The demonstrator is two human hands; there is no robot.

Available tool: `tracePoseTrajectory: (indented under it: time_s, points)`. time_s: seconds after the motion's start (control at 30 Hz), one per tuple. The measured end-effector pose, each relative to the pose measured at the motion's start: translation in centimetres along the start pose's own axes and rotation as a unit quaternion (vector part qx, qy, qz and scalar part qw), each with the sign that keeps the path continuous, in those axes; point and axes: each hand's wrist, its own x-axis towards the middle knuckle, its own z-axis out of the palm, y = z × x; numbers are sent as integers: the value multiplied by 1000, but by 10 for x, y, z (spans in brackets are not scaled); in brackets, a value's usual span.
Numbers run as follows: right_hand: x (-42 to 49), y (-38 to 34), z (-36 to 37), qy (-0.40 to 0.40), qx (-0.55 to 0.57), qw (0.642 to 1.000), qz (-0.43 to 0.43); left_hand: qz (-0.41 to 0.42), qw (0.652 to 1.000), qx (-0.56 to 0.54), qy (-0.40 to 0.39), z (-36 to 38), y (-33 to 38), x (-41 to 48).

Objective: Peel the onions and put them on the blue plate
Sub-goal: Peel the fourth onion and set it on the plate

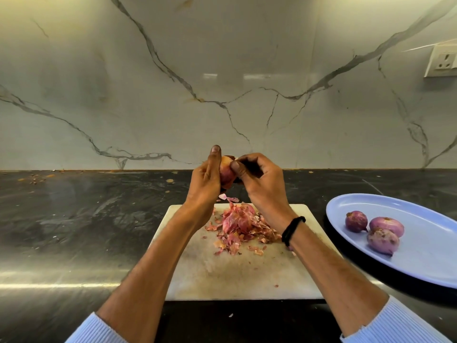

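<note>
One red onion (pixel 226 173), held above the cutting board (pixel 237 276): left hand (pixel 206 179) curled round it, right hand (pixel 259 180) pinching its skin. Three peeled onions (pixel 356 221) on the blue plate (pixel 420 266), right; one heap of skins (pixel 238 225) on the board.

Both bare forearms reach forward and converge, wrists raised. The left grip (pixel 206 180) cups a small round red-skinned onion (pixel 226 174), its thumb pointing upright. The right grip (pixel 262 184) curls its fingers inward, thumb pressed against the onion's top.
</note>
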Motion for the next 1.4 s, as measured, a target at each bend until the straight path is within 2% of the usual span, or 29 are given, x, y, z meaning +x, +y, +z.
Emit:
tracePoseTrajectory:
  time_s: [0.17, 0.27, 0.4, 0.8, 0.93, 1.07, 1.23, 1.4]
  points:
    - [-2, 9, 6, 54, -51, 997, -33, -14, 1000, 8, -21, 3, -5, -1]
    - [-3, 10, 9, 81, -111, 986, -94, -40, 999, -7, -12, 6, -3, -3]
    - [-2, 11, 8, 86, -152, 978, -114, -60, 997, -43, -11, 8, 1, -6]
    - [0, 4, -2, 99, -97, 988, -67, -74, 993, -88, 23, 5, 10, -5]
    - [0, 2, -5, 51, -128, 986, -98, -69, 994, -88, 20, 1, 10, -2]
    - [2, 5, -1, -12, -83, 995, -56, -73, 995, -72, -12, -2, 9, -1]
    - [5, 12, -1, 37, -9, 999, -6, -88, 994, -45, -53, -2, 12, -6]
    - [5, 7, -2, 65, 24, 998, -7, -69, 993, -64, -72, -6, 16, -7]
